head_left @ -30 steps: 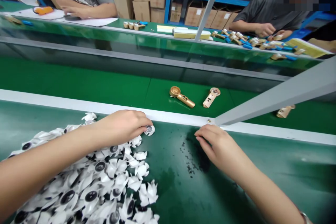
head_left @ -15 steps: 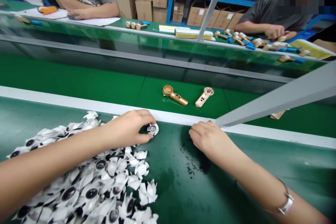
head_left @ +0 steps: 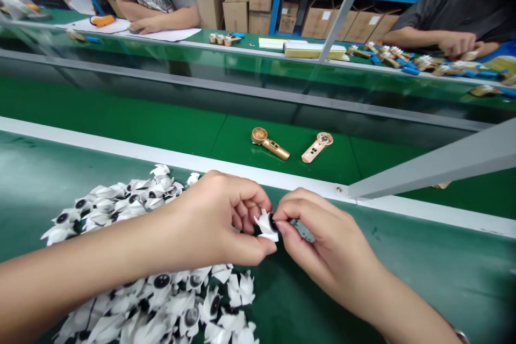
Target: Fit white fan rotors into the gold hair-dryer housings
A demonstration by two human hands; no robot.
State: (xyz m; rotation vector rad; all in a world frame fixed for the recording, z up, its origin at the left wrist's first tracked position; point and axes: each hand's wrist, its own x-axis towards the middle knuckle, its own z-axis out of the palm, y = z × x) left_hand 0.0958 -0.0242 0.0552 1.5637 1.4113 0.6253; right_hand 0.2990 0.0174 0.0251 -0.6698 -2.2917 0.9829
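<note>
My left hand (head_left: 226, 220) is closed on a small white fan blade (head_left: 266, 227), gripping it between thumb and fingers with its dark hub turned to the right. Thumb and forefinger of my right hand (head_left: 322, 242) are pinched together right at that hub. Whatever they hold is too small or hidden to make out. Beneath and beside my left forearm spreads a heap of similar white fan blades (head_left: 189, 312), some showing round black hubs. Tiny dark pieces (head_left: 302, 229) on the green table show partly behind my right hand.
Beyond the white ledge (head_left: 121, 149), two gold handheld fan bodies (head_left: 276, 148) (head_left: 317, 147) lie on a green belt. A grey post (head_left: 435, 158) slants in from the right. Across the line, two people sit at a bench with gold and blue fan parts (head_left: 427, 63).
My left hand has moved right with the fan blade. My right hand has come off the table by the dark pieces and now meets the blade's hub, fingers pinched. The view has shifted slightly.
</note>
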